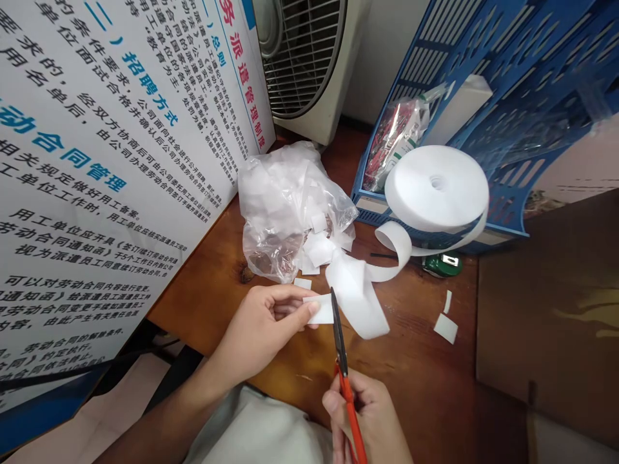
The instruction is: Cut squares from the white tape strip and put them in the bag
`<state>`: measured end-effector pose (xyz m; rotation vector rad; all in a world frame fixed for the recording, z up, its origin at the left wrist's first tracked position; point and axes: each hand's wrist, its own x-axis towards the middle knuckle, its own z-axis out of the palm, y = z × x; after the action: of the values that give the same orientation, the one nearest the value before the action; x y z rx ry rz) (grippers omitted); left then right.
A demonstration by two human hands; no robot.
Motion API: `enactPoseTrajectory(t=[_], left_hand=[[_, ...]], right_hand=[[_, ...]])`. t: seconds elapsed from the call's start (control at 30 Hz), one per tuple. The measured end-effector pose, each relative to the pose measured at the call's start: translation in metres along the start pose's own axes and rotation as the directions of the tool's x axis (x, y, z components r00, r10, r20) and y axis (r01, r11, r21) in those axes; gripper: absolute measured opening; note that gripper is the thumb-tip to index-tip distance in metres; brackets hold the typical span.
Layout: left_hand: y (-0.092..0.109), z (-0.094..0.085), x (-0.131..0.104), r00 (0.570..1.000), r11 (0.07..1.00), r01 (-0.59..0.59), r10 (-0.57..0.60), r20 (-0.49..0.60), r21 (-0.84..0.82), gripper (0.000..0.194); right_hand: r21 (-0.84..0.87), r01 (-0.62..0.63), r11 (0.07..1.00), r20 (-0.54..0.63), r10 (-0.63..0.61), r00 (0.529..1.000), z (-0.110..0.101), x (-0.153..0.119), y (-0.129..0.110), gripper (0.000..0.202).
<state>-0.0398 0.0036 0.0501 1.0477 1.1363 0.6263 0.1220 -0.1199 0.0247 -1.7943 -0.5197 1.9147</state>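
My left hand (271,328) pinches the end of a white strip (323,309) between thumb and fingers. My right hand (370,412) is closed round the red handles of scissors (340,338), whose dark blades stand upright across the strip, just right of my left fingertips. Beyond the blades the strip (360,296) loops over the table and curls back to a large white roll (438,187). Behind my left hand, an open clear plastic bag (285,206) holds white cut pieces, with several more (316,248) spilling at its mouth.
A blue file rack (507,129) stands behind the roll, with a green tape measure (442,265) at its foot. Two white scraps (445,328) lie on the wooden table (416,374) at right. A printed board (97,161) rises at left, a fan (309,58) behind, a brown box (546,309) at right.
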Motion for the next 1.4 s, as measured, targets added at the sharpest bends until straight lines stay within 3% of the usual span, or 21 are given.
enactPoseTrajectory(t=[0.1,0.23,0.37,0.5,0.6,0.8,0.93,1.03,1.13,1.23,1.4], left_hand=[[-0.002,0.000,0.000,1.000,0.998,-0.030,0.030,0.004,0.061,0.023],[0.000,0.002,0.002,0.997,0.989,-0.081,0.078,0.025,0.124,0.025],[0.012,0.001,0.008,0.977,0.943,-0.180,0.205,-0.062,0.281,0.019],[0.034,0.000,0.025,0.938,0.824,-0.246,0.334,-0.087,0.511,0.010],[0.046,-0.002,0.043,0.923,0.745,-0.285,0.384,-0.038,0.603,0.008],[0.046,-0.008,0.068,0.907,0.572,-0.329,0.412,0.083,0.752,0.010],[0.046,-0.007,0.068,0.826,0.480,-0.419,0.555,0.104,0.771,0.008],[0.046,-0.004,0.061,0.782,0.486,-0.455,0.619,0.073,0.746,0.006],[0.042,0.000,0.055,0.814,0.539,-0.478,0.568,0.119,0.694,0.007],[0.032,0.008,0.056,0.856,0.537,-0.502,0.422,0.299,0.678,0.011],[0.016,0.025,0.069,0.864,0.336,-0.471,0.363,0.350,0.816,0.011]], right_hand=[[0.031,0.052,0.998,-0.041,-0.050,0.998,0.001,-0.002,0.000,0.058],[0.010,0.264,0.964,-0.166,-0.259,0.952,-0.009,-0.005,0.006,0.054],[0.073,0.505,0.860,-0.390,-0.442,0.808,-0.027,0.001,0.010,0.041],[0.137,0.680,0.721,-0.576,-0.500,0.647,-0.042,0.020,0.008,0.030],[0.153,0.721,0.676,-0.639,-0.489,0.593,-0.049,0.034,0.010,0.031],[0.199,0.731,0.653,-0.664,-0.458,0.591,-0.052,0.043,0.017,0.030],[0.230,0.726,0.648,-0.665,-0.440,0.604,-0.053,0.045,0.016,0.030],[0.226,0.728,0.647,-0.667,-0.442,0.600,-0.053,0.046,0.016,0.030],[0.220,0.718,0.660,-0.675,-0.428,0.600,-0.052,0.046,0.015,0.031],[0.217,0.699,0.681,-0.689,-0.401,0.604,-0.049,0.045,0.013,0.035],[0.215,0.699,0.683,-0.706,-0.386,0.594,-0.047,0.047,0.012,0.038]])
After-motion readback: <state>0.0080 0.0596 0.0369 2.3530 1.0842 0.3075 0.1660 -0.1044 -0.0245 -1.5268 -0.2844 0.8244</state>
